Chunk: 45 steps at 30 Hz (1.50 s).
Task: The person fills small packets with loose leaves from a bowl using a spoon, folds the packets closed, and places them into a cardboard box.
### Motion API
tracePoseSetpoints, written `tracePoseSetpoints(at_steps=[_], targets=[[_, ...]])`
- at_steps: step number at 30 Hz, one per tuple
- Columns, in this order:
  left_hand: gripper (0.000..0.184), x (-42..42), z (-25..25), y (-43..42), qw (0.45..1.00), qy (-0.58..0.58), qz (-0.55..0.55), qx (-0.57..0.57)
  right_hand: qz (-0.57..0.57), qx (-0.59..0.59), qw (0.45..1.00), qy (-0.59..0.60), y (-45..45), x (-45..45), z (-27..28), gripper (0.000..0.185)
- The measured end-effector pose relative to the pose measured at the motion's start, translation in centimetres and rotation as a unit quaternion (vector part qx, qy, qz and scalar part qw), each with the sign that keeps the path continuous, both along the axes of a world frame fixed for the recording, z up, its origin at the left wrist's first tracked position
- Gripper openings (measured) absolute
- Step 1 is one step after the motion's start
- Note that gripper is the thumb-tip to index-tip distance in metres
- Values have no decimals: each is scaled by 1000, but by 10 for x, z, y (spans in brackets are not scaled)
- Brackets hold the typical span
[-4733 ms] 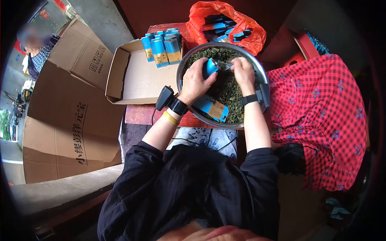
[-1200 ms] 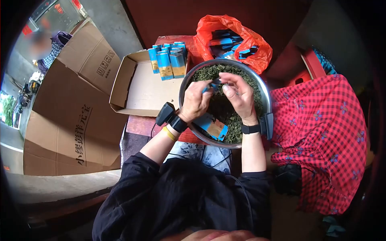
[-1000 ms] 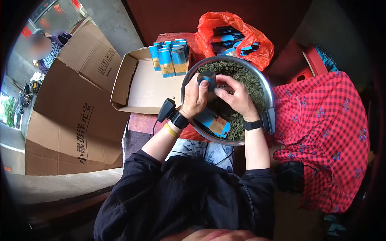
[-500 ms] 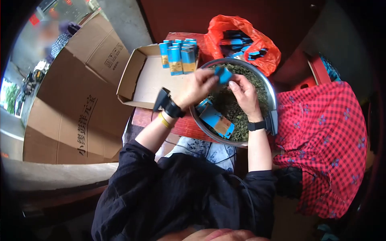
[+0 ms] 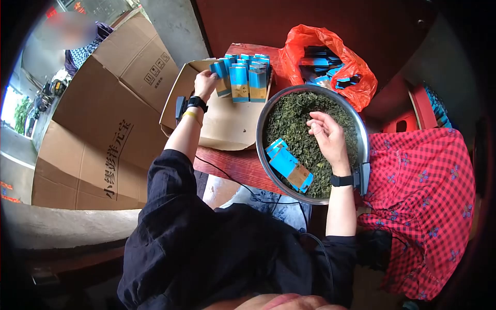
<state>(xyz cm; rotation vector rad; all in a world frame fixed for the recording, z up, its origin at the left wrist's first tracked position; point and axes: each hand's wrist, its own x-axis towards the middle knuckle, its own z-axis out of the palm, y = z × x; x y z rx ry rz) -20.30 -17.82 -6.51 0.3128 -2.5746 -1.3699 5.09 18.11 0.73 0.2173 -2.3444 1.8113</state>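
Observation:
My left hand (image 5: 206,85) is at the left end of a group of upright blue-and-gold packets (image 5: 239,82) in a shallow cardboard box (image 5: 222,135). Its fingers pinch the upper edge of a tilted packet (image 5: 222,78). Over a round metal basin (image 5: 262,150) of dried green leaves (image 5: 294,116), my right hand (image 5: 329,139) has its fingers curled in toward the thumb. Whatever it may hold is hidden. Several flat blue-and-gold packets (image 5: 289,164) lie on the leaves at the basin's left side.
Behind the basin, a red plastic bag (image 5: 356,64) holds more blue packets. A large cardboard carton (image 5: 103,124) rises at left, with a person (image 5: 85,51) beyond it. Red checked cloth (image 5: 418,191) hangs at right, near a red box (image 5: 405,124). A cable crosses the red wooden table (image 5: 237,168).
My hands have parted from around a small blue packet over the basin. The left has moved left to the packets in the box; the right stays over the leaves, fingers curled.

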Motion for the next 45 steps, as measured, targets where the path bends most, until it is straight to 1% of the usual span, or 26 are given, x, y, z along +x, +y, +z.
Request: tracePoseSetpoints(at_steps=[2, 7, 9, 11, 13, 14, 15, 17, 18, 21, 23, 25, 26, 30, 31, 33, 34, 36, 37, 38, 39, 40, 42, 43, 44, 45], targets=[[30, -7, -4, 8, 998, 51, -34, 18, -12, 4, 1000, -7, 0, 1, 2, 29], [35, -8, 4, 27, 993, 113, -20, 27, -37, -2, 999, 5, 2, -1, 1, 27], [42, -10, 0, 24, 983, 170, 24, -62, -48, 15, 999, 7, 4, -2, 1, 25], [47, 8, 14, 31, 975, 197, 29, -104, -32, 7, 999, 1, 6, -3, -3, 18], [49, 29, 34, 45, 970, 222, 13, -95, 89, 54, 991, -88, 10, -2, -8, 15], [48, 43, 47, 56, 963, 257, -26, -74, 139, 95, 973, -156, 4, 4, 2, 17], [43, 62, 62, 70, 959, 266, -63, -71, 168, 137, 967, -135, -3, 9, 5, 28], [36, 80, 70, 92, 933, 288, -212, -27, 156, 284, 938, -124, -16, 16, 17, 33], [33, 100, 78, 107, 923, 281, -263, -25, 137, 351, 919, -113, -24, 20, 23, 43], [27, 163, 91, 152, 902, 207, -379, 12, 157, 450, 879, -15, -30, 22, 9, 40], [26, 195, 95, 169, 889, 175, -423, 0, 155, 478, 865, -22, -29, 20, 9, 34], [27, 205, 83, 182, 876, 168, -450, 35, 175, 391, 898, -100, -18, 17, 9, 28], [27, 208, 78, 186, 881, 129, -452, 59, 168, 363, 909, -119, -12, 16, 13, 27], [43, 214, 63, 191, 895, 54, -389, 213, 89, 161, 982, -41, 20, 1, -1, 14], [41, 217, 67, 190, 910, 103, -369, 160, 76, 93, 993, -12, 23, -1, -1, 18], [41, 212, 61, 190, 876, 91, -385, 274, 50, -31, 998, -20, 22, -4, 3, 19], [41, 211, 61, 189, 875, 94, -388, 273, 34, -34, 999, 6, 17, -3, 7, 20], [34, 214, 62, 183, 816, -74, -447, 358, 34, -33, 999, 16, 11, -3, 5, 20], [34, 214, 63, 181, 816, -72, -447, 360, 34, -33, 999, 22, 8, -2, 5, 20], [31, 215, 64, 180, 792, -113, -474, 369, 49, -56, 997, -34, 8, 0, 5, 24], [27, 216, 65, 180, 765, -153, -499, 376, 50, -54, 997, -34, 8, -2, 4, 24], [27, 218, 66, 180, 765, -152, -499, 378, 29, -33, 999, -4, 8, -3, 1, 27], [26, 223, 70, 184, 843, -6, -486, 229, -10, -38, 999, 11, 5, -1, 9, 40], [27, 225, 70, 186, 867, 67, -470, 149, -9, -37, 999, 10, 6, 2, 15, 40], [33, 224, 62, 188, 871, 159, -453, 105, -4, -45, 999, -10, 7, 4, 20, 42], [33, 224, 62, 189, 871, 158, -453, 105, 2, -52, 998, -31, 8, 5, 21, 45]])
